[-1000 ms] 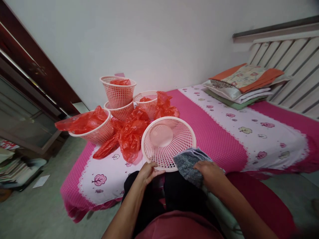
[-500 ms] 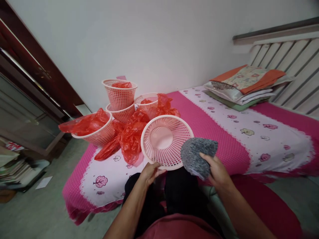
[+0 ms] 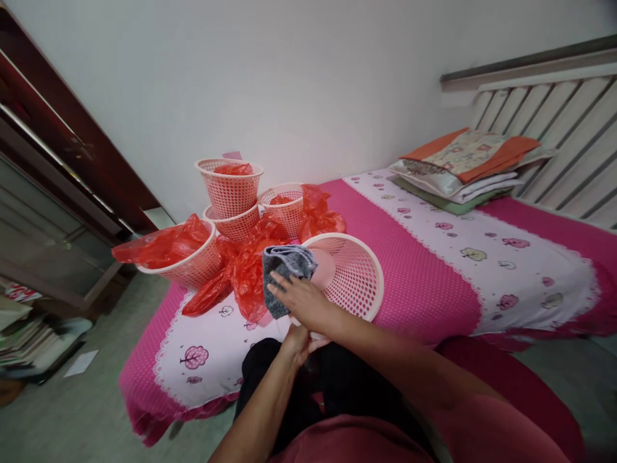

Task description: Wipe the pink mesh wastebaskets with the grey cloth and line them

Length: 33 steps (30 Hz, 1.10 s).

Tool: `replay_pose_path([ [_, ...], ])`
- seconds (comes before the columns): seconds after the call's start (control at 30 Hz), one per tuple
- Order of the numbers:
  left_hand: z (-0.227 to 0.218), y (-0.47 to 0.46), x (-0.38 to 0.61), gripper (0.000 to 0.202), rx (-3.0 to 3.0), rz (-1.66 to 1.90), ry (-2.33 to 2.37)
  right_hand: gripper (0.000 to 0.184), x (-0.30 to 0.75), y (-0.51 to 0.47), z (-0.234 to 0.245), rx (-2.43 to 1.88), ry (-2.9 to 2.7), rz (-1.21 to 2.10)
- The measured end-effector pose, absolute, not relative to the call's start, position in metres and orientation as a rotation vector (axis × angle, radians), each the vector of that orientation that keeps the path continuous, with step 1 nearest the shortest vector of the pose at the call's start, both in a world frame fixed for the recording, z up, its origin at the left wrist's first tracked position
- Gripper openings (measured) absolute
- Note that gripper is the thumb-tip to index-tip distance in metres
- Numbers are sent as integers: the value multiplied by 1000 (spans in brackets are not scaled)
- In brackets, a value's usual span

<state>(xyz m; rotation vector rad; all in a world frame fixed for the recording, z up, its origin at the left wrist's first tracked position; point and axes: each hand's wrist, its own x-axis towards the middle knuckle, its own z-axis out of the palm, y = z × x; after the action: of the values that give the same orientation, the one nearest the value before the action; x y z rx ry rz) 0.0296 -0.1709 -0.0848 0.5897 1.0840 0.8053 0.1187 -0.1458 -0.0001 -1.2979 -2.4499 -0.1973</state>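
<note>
A pink perforated plastic basket is tilted toward me at the bed's front edge, its open mouth facing up. My left hand grips the near rim, partly covered by my right forearm. My right hand presses a folded grey cloth over the basket's left rim, with the fingers laid across the cloth. The cloth and hand hide the left side of the basket. Just left of the cloth, a crumpled red plastic bag lies on the bed.
Stacked pink baskets stand by the wall, holding red plastic. Another basket with a red bag sits at the left, and one more behind. Folded bedding lies far right on the bed. Papers are stacked at lower left.
My right hand has carried the grey cloth from the basket's right rim across to its left rim. My left hand keeps hold of the near rim.
</note>
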Motion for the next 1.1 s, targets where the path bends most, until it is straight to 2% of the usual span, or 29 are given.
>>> replay_pose_path([
  [0.13,-85,-169,33,52,533,809,1150,33,120,-135,4,-1338,-2511,-358],
  [0.2,-85,-166,36,51,508,822,1159,30,127,-130,10,-1350,-2491,-383],
  [0.43,-82,-167,43,28,475,833,1143,48,158,-108,32,-1528,-2342,-363],
  [0.73,-86,-172,43,25,344,853,1127,47,218,-100,62,-1953,-1954,-230],
  [0.9,-88,-170,41,31,276,860,1089,47,260,-102,46,-2093,-1670,-45],
  [1.1,-98,-169,40,32,274,845,1050,47,299,-118,4,-2113,-1403,169],
])
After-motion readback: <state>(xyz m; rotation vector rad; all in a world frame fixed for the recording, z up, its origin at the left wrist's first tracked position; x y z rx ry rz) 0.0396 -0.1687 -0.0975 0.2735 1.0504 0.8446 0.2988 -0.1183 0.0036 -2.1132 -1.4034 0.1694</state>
